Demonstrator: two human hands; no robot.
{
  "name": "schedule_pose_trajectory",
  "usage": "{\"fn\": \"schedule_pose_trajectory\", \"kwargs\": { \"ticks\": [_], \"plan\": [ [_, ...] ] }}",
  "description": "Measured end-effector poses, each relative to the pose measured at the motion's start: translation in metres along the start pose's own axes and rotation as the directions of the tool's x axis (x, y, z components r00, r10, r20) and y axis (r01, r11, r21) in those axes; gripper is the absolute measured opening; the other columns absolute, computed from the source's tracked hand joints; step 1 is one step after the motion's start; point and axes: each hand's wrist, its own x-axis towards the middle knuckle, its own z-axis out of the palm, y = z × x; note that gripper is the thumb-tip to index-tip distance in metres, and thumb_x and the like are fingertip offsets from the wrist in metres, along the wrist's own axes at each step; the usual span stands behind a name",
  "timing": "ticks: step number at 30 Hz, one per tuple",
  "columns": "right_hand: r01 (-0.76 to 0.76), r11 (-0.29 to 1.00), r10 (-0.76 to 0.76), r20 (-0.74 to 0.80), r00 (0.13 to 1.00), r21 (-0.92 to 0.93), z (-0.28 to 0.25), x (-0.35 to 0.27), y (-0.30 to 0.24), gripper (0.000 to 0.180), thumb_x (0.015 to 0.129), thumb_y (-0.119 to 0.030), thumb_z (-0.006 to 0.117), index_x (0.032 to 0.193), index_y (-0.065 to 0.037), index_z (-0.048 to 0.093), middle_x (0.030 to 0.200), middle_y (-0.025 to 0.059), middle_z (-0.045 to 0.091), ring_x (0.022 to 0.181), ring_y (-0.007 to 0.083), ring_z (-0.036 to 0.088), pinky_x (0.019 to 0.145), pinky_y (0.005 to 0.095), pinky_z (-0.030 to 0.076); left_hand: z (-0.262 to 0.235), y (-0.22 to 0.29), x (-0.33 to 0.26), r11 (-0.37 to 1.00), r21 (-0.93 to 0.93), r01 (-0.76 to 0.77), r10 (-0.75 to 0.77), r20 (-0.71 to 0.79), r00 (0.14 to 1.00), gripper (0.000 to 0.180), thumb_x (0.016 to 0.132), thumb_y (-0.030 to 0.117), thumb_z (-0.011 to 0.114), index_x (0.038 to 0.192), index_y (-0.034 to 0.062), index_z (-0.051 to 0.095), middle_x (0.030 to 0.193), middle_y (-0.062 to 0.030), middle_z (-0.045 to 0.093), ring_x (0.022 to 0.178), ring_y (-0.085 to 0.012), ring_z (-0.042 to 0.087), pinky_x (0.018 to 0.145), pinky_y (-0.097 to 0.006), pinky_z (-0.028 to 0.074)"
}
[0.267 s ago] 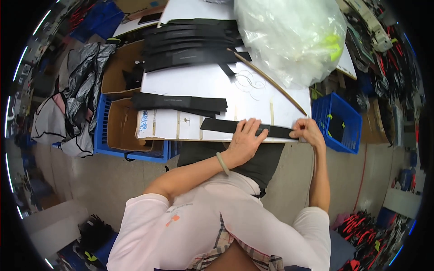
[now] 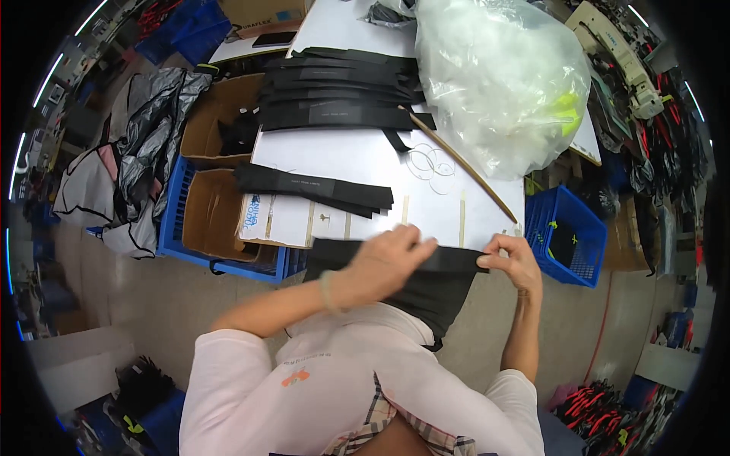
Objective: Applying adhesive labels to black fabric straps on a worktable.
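Note:
A piece of black fabric point(image 2: 441, 285) hangs over the near edge of the white table point(image 2: 365, 163). My left hand point(image 2: 388, 262) grips its top edge near the middle. My right hand point(image 2: 513, 260) pinches the same edge at its right end. Farther up the table lies a small stack of folded black strips point(image 2: 312, 188), and a larger pile of black strips point(image 2: 342, 91) sits at the far side.
A big clear plastic bag point(image 2: 502, 76) with something yellow inside fills the table's right. A thin wooden stick point(image 2: 464, 167) lies slanted beside it. Open cardboard boxes point(image 2: 209, 209) in a blue crate stand to the left. A blue basket point(image 2: 566, 235) stands on the right.
Both hands have lifted the fabric's top edge slightly off the table edge and drawn it nearer to me; my left hand now covers more of it.

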Motion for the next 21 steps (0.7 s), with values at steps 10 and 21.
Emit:
{"fn": "schedule_pose_trajectory", "kwargs": {
  "ticks": [10,21],
  "plan": [
    [0.555,0.612,-0.733,-0.141,0.665,-0.563,0.116,0.219,-0.073,0.023,0.072,-0.013,0.074,0.094,-0.006,0.071,0.098,0.009,0.065,0.095,0.0306,0.058,0.085,0.0372,0.047,-0.073,-0.187,-0.051,0.945,0.326,0.024,-0.086,0.178,0.98,0.053,0.081,0.056,0.059,0.114,0.0143,0.065,0.09,-0.0074,0.056,0.088,-0.0229,0.051,0.078,-0.035,0.041],
    [0.496,0.547,-0.667,0.006,0.745,-0.675,0.142,0.288,-0.065,0.022,0.069,-0.022,0.077,0.089,-0.014,0.077,0.09,0.0016,0.068,0.09,0.0209,0.059,0.078,0.0376,0.044,-0.073,-0.176,-0.024,0.888,-0.197,0.415,-0.437,-0.082,0.896,0.046,0.085,0.035,0.069,0.115,0.0,0.063,0.108,-0.0141,0.061,0.099,-0.0239,0.059,0.089,-0.034,0.046]
  ]
}}
